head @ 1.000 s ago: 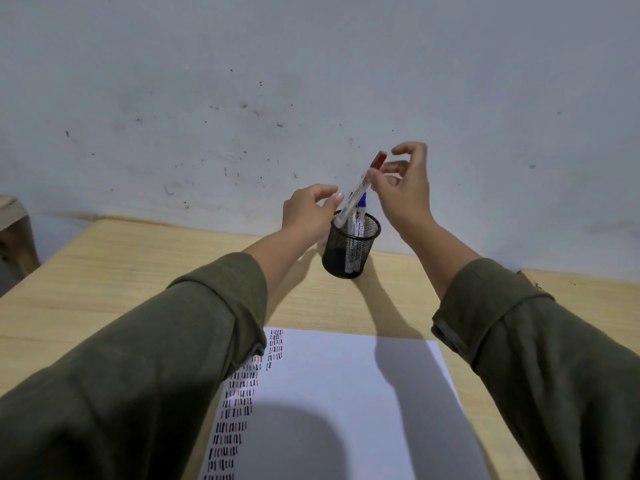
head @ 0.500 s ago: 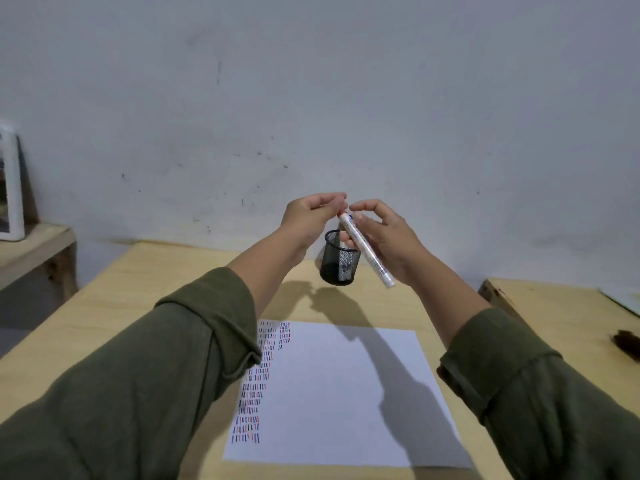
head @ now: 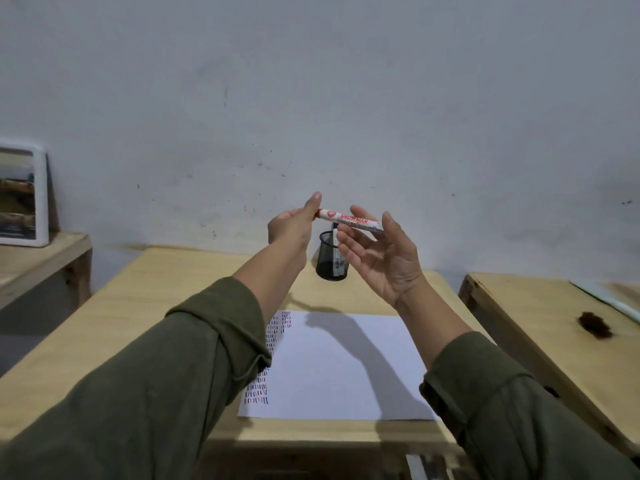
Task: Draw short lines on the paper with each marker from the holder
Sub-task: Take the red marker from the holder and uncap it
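A white marker with red lettering (head: 349, 219) lies almost level in the air between both hands, above the table. My left hand (head: 294, 226) pinches its left end, where the red cap is mostly hidden by my fingers. My right hand (head: 384, 258) holds the barrel's right part between thumb and fingertips, palm up. Behind the hands stands the black mesh holder (head: 327, 261) with at least one more marker in it. The white paper (head: 339, 365) lies below on the table, with columns of short red, blue and black lines along its left edge.
The wooden table (head: 145, 306) reaches to a grey wall. A second wooden table (head: 540, 313) stands close on the right with a dark object (head: 594, 325) on it. At the left, a shelf holds a white-framed picture (head: 22, 197).
The red marker came out of the holder and was turned from steep to nearly level. My left hand moved from the holder's rim to the marker's cap end. The camera tilted up.
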The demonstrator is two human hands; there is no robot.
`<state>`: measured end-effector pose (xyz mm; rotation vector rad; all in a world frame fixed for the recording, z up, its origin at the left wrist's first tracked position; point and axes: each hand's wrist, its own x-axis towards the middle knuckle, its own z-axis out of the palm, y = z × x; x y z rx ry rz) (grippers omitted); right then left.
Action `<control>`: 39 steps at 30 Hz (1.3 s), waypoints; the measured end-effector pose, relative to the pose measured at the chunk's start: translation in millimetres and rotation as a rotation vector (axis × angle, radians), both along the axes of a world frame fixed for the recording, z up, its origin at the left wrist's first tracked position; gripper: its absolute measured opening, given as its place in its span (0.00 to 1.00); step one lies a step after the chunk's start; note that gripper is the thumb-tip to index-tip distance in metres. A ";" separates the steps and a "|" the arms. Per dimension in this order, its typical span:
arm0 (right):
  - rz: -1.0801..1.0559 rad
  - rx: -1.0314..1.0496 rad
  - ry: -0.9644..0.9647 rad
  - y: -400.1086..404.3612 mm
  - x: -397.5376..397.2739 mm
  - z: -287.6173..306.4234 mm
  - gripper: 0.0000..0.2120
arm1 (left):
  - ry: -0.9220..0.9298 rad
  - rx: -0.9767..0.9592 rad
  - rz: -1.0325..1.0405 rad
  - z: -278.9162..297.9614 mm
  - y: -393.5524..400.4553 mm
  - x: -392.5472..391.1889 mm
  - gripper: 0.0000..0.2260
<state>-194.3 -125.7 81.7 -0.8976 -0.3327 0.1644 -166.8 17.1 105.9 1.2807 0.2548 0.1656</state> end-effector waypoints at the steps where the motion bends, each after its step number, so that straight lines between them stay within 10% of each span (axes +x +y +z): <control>1: -0.046 0.011 0.014 3.0 -1.7 0.5 0.27 | -0.005 0.005 -0.010 -0.4 -0.7 -1.2 0.20; 14: -0.234 0.190 0.166 24.8 0.0 -2.1 0.08 | -0.254 -0.171 -0.364 -14.6 -6.9 -22.0 0.15; 27: -0.234 -0.071 -0.050 38.2 5.7 -30.2 0.04 | -0.015 -0.141 -0.035 -29.8 9.6 -11.2 0.10; 39: -0.264 -0.389 0.123 44.6 -1.1 -91.3 0.05 | 0.132 0.541 0.153 -133.7 88.8 -21.4 0.05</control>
